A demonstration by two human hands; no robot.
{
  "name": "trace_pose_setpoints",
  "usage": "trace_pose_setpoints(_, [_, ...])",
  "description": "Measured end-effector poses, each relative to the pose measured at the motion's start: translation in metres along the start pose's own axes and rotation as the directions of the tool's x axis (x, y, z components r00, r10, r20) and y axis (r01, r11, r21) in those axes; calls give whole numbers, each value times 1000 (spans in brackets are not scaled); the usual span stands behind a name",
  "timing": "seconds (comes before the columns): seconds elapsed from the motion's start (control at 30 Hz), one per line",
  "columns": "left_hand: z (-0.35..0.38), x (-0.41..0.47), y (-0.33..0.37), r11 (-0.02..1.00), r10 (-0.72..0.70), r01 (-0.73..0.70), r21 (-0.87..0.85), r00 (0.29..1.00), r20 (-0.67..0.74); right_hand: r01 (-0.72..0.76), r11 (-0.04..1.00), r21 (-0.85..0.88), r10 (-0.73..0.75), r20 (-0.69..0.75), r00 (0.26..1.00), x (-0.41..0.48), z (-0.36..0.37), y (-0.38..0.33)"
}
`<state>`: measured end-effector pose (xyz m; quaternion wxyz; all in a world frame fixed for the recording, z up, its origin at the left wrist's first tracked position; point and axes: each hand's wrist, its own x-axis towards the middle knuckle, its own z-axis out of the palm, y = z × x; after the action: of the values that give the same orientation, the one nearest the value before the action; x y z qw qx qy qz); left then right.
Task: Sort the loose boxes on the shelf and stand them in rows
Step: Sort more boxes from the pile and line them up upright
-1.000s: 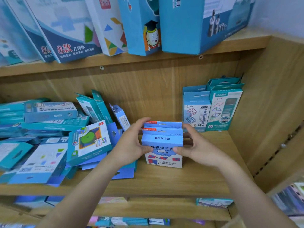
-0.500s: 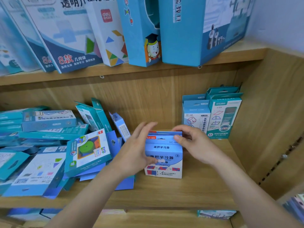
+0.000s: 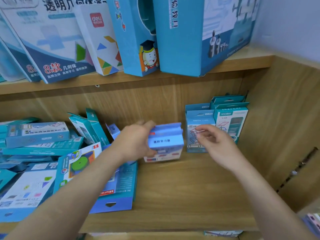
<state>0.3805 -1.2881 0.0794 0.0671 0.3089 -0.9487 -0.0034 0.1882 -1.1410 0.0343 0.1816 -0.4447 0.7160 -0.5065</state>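
On middle shelf (image 3: 187, 191): left hand (image 3: 136, 142) grips blue box stack (image 3: 166, 142); right hand (image 3: 215, 144) beside, fingers loosely curled, holding nothing.

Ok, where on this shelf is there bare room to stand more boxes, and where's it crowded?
Bare wood runs across the shelf front, from the flat blue box to the right side wall, in front of the standing teal boxes and the light-blue boxes the left hand grips. The left half is crowded with the loose pile.
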Motion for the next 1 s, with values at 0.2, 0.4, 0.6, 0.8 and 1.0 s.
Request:
trace_pose_setpoints(0.2, [8,53,-3,994,-112,113,-11,992,58,-42,998,-53,38,-75,996,13,-3,4])
trace_pose_setpoints(0.4, [47,63,-2,928,-243,221,-300,969,-40,-82,988,-131,78,-31,996,9,8,8])
trace_pose_setpoints(0.6, [58,50,3,874,-392,300,-383,900,-190,-119,906,-407,142,25,990,6,8,-1])
trace_pose_setpoints(0.8, [65,50,13,779,-386,257,-572,915,-115,-168,843,-511,208,20,978,11,13,-7])
trace_pose_setpoints(1.0, [67,50,12,797,-357,250,-549,929,-95,-161,855,-493,202,32,979,7,13,-6])
